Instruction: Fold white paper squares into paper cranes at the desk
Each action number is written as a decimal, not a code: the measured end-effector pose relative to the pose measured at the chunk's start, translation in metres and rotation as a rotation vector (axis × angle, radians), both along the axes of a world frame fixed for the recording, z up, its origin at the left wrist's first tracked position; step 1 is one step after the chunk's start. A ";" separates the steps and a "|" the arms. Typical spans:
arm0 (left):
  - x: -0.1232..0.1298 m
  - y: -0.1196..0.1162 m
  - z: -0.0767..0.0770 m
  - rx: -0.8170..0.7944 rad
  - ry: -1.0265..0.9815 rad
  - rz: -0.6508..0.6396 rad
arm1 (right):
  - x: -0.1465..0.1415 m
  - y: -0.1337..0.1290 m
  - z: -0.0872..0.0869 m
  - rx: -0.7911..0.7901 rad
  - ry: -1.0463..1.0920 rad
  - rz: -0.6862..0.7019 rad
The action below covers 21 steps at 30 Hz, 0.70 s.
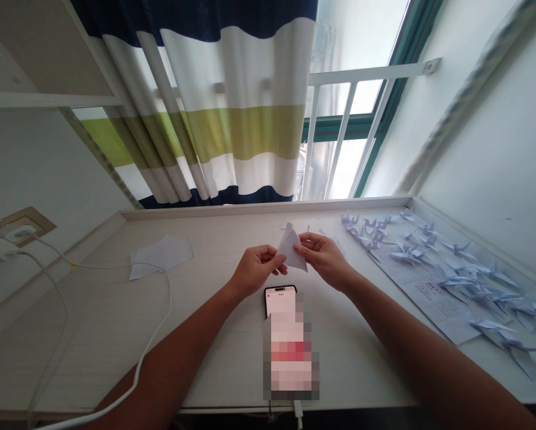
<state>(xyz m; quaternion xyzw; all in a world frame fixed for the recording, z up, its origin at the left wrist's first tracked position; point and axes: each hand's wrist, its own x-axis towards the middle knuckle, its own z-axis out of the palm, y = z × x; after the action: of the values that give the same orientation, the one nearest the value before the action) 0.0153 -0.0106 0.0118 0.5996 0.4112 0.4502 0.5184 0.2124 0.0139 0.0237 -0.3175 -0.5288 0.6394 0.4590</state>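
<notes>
A small folded piece of white paper (290,243) is held up above the desk, between both hands. My left hand (258,269) pinches its lower left edge with thumb and fingers. On the other side, my right hand (322,255) grips the right edge, its thumb lying across the paper. Just below the hands a phone (288,346) lies face up on the white desk (223,352), its screen partly pixelated and a white cable at its lower end.
Several folded paper cranes (411,251) stand on printed sheets (411,286) at the right. White paper sheets (160,257) lie at the left, crossed by a white cable (170,292) from a wall socket (21,230). A curtain (250,131) and window railing rise behind.
</notes>
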 end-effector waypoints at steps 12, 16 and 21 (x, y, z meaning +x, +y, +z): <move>-0.004 -0.003 0.003 0.023 0.109 -0.224 | 0.008 0.002 0.009 0.053 -0.095 -0.008; -0.003 -0.005 0.002 0.005 0.134 -0.254 | 0.007 -0.001 0.010 0.095 -0.139 0.011; -0.004 -0.006 -0.001 -0.014 0.136 -0.296 | 0.005 -0.002 0.009 0.102 -0.144 -0.028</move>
<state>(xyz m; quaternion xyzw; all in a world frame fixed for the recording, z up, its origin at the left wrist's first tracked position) 0.0116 -0.0163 0.0111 0.6789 0.3558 0.3245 0.5543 0.2177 0.0115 0.0329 -0.3461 -0.5879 0.5806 0.4444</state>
